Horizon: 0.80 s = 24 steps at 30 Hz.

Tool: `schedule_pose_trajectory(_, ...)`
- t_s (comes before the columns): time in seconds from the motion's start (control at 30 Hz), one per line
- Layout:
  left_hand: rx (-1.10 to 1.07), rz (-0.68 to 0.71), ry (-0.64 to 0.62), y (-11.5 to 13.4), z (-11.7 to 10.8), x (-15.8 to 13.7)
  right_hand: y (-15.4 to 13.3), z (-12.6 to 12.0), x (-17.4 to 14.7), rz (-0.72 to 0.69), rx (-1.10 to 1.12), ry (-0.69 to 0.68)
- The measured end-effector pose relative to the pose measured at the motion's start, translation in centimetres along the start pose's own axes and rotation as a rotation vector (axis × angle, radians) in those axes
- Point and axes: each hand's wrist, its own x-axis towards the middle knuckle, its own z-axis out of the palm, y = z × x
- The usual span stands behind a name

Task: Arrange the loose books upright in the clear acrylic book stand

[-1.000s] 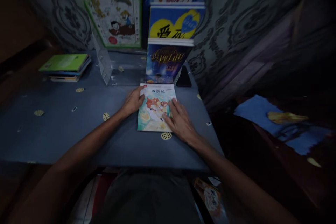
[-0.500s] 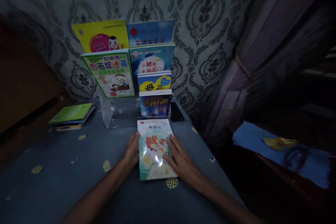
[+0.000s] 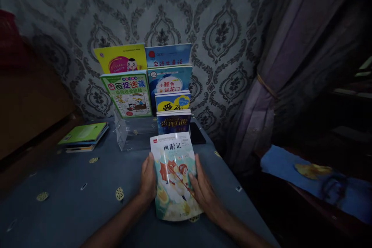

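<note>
Bare left hand [image 3: 148, 179], right hand [image 3: 205, 192], bare forearms [image 3: 123, 217]

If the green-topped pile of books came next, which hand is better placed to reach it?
Probably the left hand: the pile lies to the left, nearer it. The right hand is farther off, at the right edge of the held book.

At the lower centre of the frame, the left hand [image 3: 147, 180] and right hand [image 3: 205, 190] hold a white and green book [image 3: 174, 180] by its two sides, cover up, the right thumb on the cover. Just above, a clear stand [image 3: 124, 135] bears upright books in tiers. A green-topped pile [image 3: 85, 133] lies at middle left on the dark tablecloth [image 3: 66, 201]; a black phone [image 3: 197, 133] lies right of the stand. A curtain [image 3: 258, 97] hangs at upper right.
</note>
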Motion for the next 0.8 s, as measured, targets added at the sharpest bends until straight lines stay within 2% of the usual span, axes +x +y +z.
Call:
schedule_pose_trajectory(0.1, 0.115, 0.25, 0.056, 1.4, 0.5, -0.7, -1.0, 0.2, 1.2, 0.005, 0.061, 0.084)
schedule_pose_trajectory(0.23, 0.252, 0.451, -0.09, 3.2, -0.6, -0.8, -2.4, 0.9, 2.3, 0.004, 0.084, 0.111)
schedule_pose_trajectory(0.33, 0.373, 0.551, -0.177, 4.0, -2.4, -0.7, -2.8, 1.8, 1.5, -0.051, 0.03, 0.156)
schedule_pose_trajectory(0.47, 0.445, 0.547, -0.263, 4.1, -4.2, -0.9, -2.2, 2.1, -1.0, -0.127, -0.035, 0.217)
schedule_pose_trajectory(0.6, 0.475, 0.532, -0.362, 4.0, -4.5, -1.5, -1.6, 0.9, -3.1, -0.238, -0.093, 0.29)
schedule_pose_trajectory(0.7, 0.557, 0.523, -0.405, 4.5, -4.8, -1.9, -1.5, -0.1, -4.0, -0.294, -0.157, 0.28)
schedule_pose_trajectory(0.8, 0.708, 0.495, -0.402, 5.6, -5.8, -2.5, -1.3, -1.0, -3.6, -0.312, -0.215, 0.247)
